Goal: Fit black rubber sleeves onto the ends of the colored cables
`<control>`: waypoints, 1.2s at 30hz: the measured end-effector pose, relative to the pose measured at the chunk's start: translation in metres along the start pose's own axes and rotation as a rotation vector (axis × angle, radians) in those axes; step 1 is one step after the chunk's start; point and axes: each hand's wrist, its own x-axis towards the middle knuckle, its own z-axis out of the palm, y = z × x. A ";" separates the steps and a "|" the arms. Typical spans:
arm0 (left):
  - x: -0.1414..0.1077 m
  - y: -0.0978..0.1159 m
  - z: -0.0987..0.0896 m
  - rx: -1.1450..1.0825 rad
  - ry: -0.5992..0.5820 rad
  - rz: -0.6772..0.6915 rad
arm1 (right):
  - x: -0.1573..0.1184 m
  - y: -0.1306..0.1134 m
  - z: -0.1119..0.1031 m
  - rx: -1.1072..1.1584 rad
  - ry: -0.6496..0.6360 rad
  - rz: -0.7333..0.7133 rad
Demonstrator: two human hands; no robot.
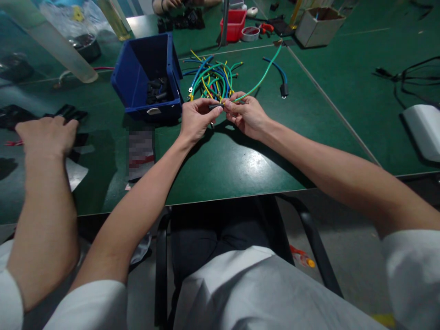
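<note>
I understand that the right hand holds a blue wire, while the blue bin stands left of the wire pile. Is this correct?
Not quite: the wire in the right hand is green, as the head view shows. The blue bin does stand left of the wire pile.

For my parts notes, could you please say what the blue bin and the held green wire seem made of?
Blue bin: probably moulded plastic, faintly glossy, by its uniform colour and smooth walls.
Green wire: likely plastic insulation, slightly shiny, given its smooth curve and coat; core unclear.
</note>
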 end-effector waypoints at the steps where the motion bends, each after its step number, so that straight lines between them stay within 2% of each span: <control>1: 0.000 0.000 0.000 0.000 -0.002 0.003 | 0.000 0.000 0.000 0.005 -0.007 0.000; 24: 0.000 0.002 0.001 -0.052 -0.014 0.043 | -0.001 -0.002 0.001 0.011 -0.017 0.033; 36: 0.002 0.000 0.001 -0.024 0.034 0.057 | -0.002 -0.004 0.000 0.002 -0.024 0.049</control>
